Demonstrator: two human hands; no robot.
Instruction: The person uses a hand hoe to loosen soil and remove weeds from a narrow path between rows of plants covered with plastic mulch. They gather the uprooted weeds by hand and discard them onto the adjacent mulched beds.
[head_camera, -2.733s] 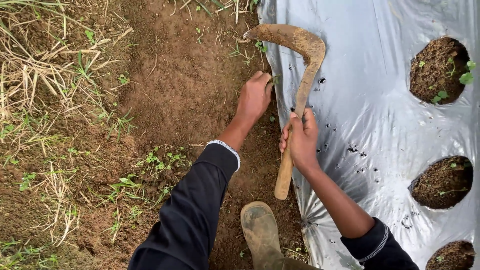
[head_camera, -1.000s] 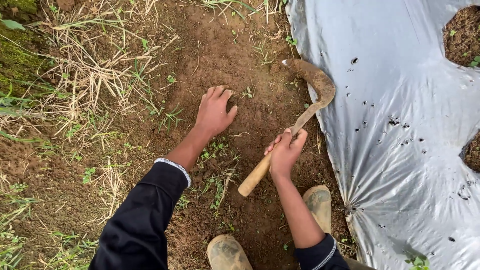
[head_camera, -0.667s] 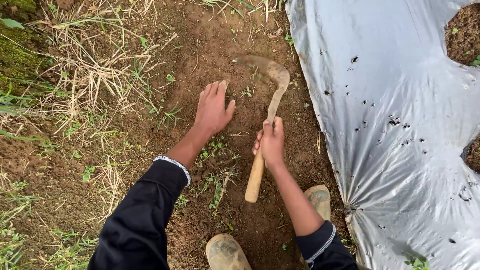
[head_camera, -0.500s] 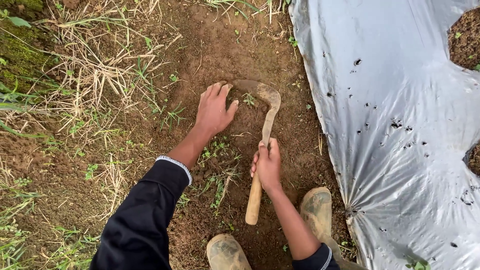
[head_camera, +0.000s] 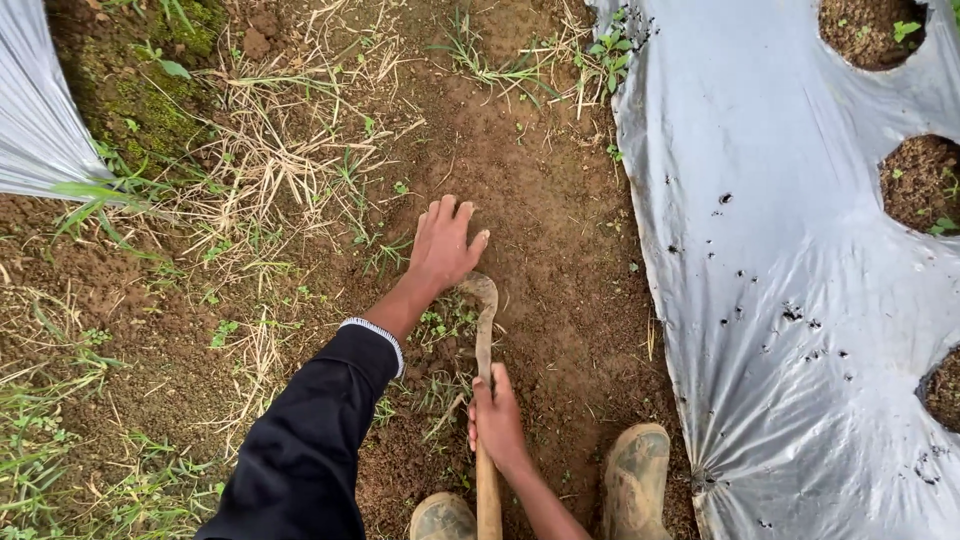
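We are gripping the wooden handle of the sickle (head_camera: 485, 400) with our right hand (head_camera: 497, 425), fingers wrapped tight around it, and we are dragging it back toward our muddy boots (head_camera: 632, 480); half a second ago the curved blade was lying farther out past our fingertips, and now it is sitting just behind our left hand (head_camera: 445, 245), scraping the small weeds (head_camera: 440, 322) under the wrist. That left hand is pressing flat and spread on the bare soil (head_camera: 540, 200) ahead of the grip, holding nothing, so the patch beyond the blade seems scraped already, while the silver mulch sheet (head_camera: 800, 250) is lying well off to the right.
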